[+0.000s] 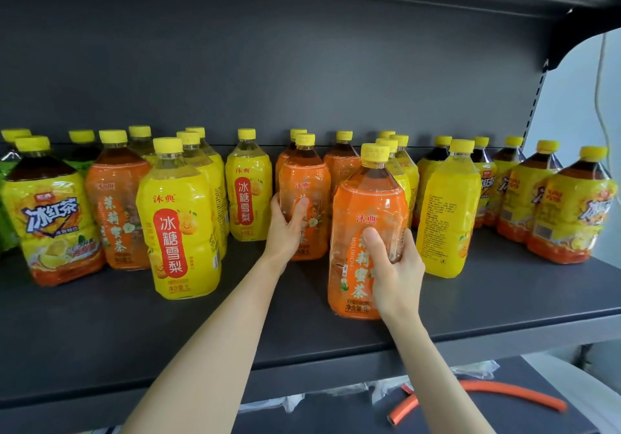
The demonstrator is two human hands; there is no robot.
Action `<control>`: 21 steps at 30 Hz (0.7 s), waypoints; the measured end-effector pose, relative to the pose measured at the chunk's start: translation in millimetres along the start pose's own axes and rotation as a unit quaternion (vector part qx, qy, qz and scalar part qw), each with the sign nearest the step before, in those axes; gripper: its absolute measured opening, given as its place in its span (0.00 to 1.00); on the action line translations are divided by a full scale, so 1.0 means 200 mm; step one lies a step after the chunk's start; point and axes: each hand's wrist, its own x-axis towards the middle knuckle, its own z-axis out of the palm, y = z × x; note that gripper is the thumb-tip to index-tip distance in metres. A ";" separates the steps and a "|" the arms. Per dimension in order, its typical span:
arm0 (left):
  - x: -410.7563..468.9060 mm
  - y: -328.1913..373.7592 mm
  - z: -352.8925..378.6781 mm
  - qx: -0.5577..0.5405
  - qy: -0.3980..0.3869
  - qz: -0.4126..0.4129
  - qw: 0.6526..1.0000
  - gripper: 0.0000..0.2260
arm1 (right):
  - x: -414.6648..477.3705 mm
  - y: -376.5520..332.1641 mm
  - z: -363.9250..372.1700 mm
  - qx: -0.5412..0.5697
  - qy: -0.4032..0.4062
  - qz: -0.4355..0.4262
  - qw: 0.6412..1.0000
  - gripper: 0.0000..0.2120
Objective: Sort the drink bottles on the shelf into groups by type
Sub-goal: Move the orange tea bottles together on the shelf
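Many yellow-capped drink bottles stand on a dark shelf point(100, 326). My right hand point(395, 265) grips an orange-labelled tea bottle point(364, 205) near the shelf's front. My left hand point(285, 228) grips another orange-labelled bottle point(311, 181) just behind and to the left. More orange bottles point(341, 164) stand at the back, and one orange bottle point(116, 198) stands on the left. Yellow pear-drink bottles point(178, 225) stand left of centre, with one yellow bottle point(448, 211) turned backwards on the right. Iced-tea bottles point(571, 211) fill the right end, and one iced-tea bottle point(50, 211) is far left.
Green-labelled bottles point(6, 198) show at the far left edge. The shelf's back panel point(302, 80) is close behind the rows. Bare shelf surface lies in front of the bottles. Below the shelf lie an orange hose point(504, 395) and clear plastic wrap point(477, 371).
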 end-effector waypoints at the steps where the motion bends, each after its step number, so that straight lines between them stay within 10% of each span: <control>1: 0.01 0.00 0.00 0.004 0.001 -0.001 1.000 0.30 | 0.00 0.00 0.00 -0.001 0.000 -0.001 1.000 0.27; 21: -0.04 0.05 -0.05 0.043 -0.001 -0.064 0.997 0.34 | -0.01 -0.02 0.00 -0.008 0.000 -0.007 1.000 0.31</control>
